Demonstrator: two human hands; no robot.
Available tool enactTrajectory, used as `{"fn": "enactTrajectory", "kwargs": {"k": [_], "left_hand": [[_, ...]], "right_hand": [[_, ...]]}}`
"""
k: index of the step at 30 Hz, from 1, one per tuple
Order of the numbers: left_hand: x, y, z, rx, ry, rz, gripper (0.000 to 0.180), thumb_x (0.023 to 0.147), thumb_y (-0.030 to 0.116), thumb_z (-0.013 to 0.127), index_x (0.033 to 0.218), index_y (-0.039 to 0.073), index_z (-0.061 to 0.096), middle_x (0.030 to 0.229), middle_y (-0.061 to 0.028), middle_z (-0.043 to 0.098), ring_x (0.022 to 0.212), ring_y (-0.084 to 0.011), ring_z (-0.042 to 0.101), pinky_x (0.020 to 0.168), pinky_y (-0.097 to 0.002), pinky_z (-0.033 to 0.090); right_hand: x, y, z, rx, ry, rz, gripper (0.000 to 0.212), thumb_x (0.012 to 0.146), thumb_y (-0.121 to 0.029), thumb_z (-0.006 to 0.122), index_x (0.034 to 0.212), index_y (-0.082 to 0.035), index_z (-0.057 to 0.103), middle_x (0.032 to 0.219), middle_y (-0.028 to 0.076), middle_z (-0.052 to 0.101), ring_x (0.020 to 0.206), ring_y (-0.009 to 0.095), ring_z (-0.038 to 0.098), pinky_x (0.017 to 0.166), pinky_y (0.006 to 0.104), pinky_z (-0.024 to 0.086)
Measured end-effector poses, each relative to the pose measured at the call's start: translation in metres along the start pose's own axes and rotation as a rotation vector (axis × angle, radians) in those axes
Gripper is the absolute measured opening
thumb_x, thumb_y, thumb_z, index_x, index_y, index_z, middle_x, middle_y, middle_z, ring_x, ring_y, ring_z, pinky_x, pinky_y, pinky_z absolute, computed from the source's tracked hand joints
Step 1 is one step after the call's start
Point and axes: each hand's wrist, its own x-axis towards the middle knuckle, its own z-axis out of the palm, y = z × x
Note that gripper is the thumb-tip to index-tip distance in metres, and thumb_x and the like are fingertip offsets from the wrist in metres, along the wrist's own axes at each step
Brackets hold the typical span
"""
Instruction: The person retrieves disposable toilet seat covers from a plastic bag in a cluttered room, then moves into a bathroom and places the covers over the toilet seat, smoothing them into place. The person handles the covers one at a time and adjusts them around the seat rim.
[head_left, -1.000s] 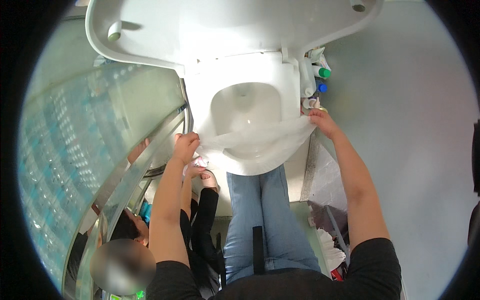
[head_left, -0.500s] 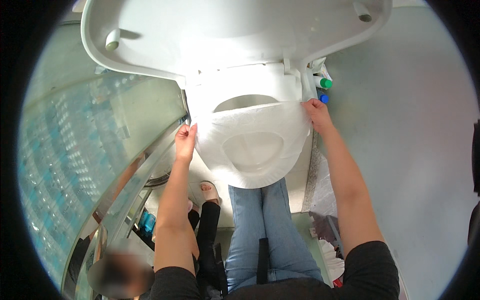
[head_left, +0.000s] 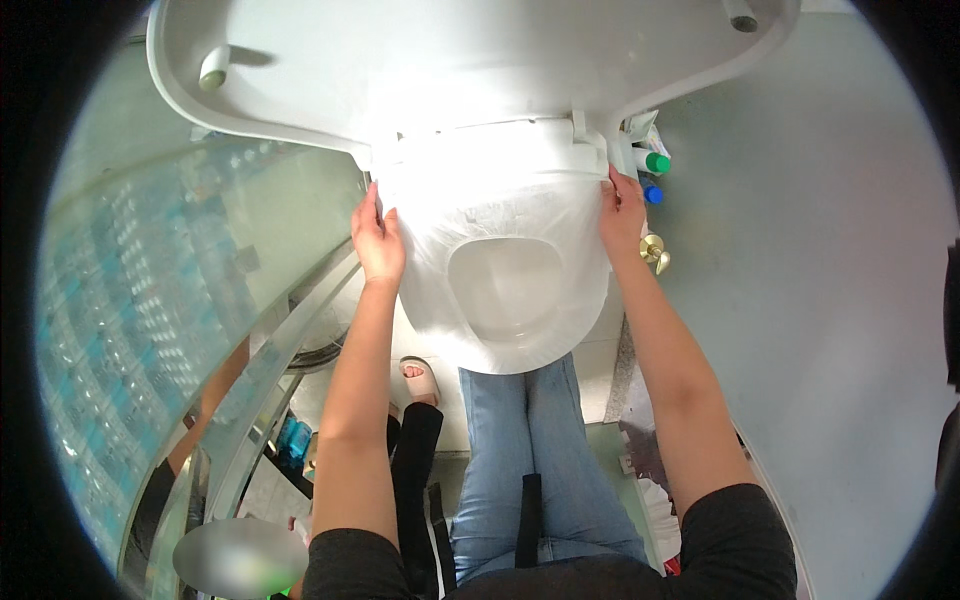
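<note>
A thin white toilet seat cover [head_left: 425, 310] lies over the seat of a white toilet, its rounded front edge toward me. Through its middle the toilet bowl [head_left: 510, 290] shows. My left hand [head_left: 380, 238] rests at the cover's left rear side, fingers stretched along the edge and thumb apart. At the right rear side, my right hand [head_left: 622, 212] has its thumb and fingers closed on the cover's edge; some fingertips are hidden. The raised toilet lid [head_left: 450, 60] stands behind, with small bumpers on its underside.
Bottles with a green cap [head_left: 657, 163] and a blue cap [head_left: 653, 194] stand right of the toilet, near a brass door handle [head_left: 655, 253]. A glass panel [head_left: 240, 400] runs along the left. Another person's sandalled foot [head_left: 420, 380] is on the floor left of my legs.
The cover's rear edge has moved back over the seat, hiding the rear opening. Both hands have moved back along the sides; my left fingers have gone from a pinch to stretched out.
</note>
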Motion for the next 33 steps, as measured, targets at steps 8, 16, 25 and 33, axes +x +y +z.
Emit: {"fn": "enactTrajectory", "kwargs": {"k": [8,16,25,33], "left_hand": [[0.013,-0.008,-0.013,-0.121,-0.109,-0.042,0.045,0.092,0.009,0.056,0.133,-0.005,0.044,0.120,-0.0223,0.057,0.105,-0.0306,0.059,0.093,-0.0381,0.047],[0.020,0.005,-0.028,-0.273,-0.241,-0.162,0.041,0.094,0.015,0.055,0.129,-0.006,0.048,0.113,-0.0176,0.063,0.100,-0.0251,0.061,0.091,-0.0342,0.048],[0.041,0.010,-0.036,-0.004,-0.263,-0.132,0.037,0.093,0.017,0.054,0.128,0.008,0.058,0.103,-0.0157,0.069,0.090,-0.0240,0.065,0.085,-0.0320,0.050],[0.059,-0.023,-0.033,-0.413,-0.337,-0.251,0.026,0.094,0.012,0.055,0.114,0.002,0.068,0.094,-0.0069,0.071,0.081,-0.0122,0.063,0.077,-0.0254,0.050]], "right_hand": [[-0.005,-0.037,-0.004,-0.284,-0.006,0.199,0.023,0.096,-0.020,0.053,0.103,-0.001,0.064,0.085,0.022,0.066,0.079,0.040,0.063,0.071,0.0454,0.049],[-0.003,-0.032,-0.012,-0.107,0.052,0.198,0.021,0.095,-0.021,0.057,0.093,0.000,0.061,0.080,0.022,0.065,0.074,0.039,0.063,0.066,0.0442,0.048],[0.011,-0.041,-0.021,-0.131,-0.038,0.122,0.020,0.091,-0.016,0.062,0.106,-0.002,0.062,0.085,0.021,0.067,0.081,0.038,0.064,0.074,0.0439,0.050],[0.024,-0.041,-0.018,-0.321,-0.301,0.090,0.035,0.092,-0.020,0.059,0.123,-0.002,0.059,0.085,0.024,0.066,0.081,0.042,0.061,0.077,0.0478,0.048]]}}
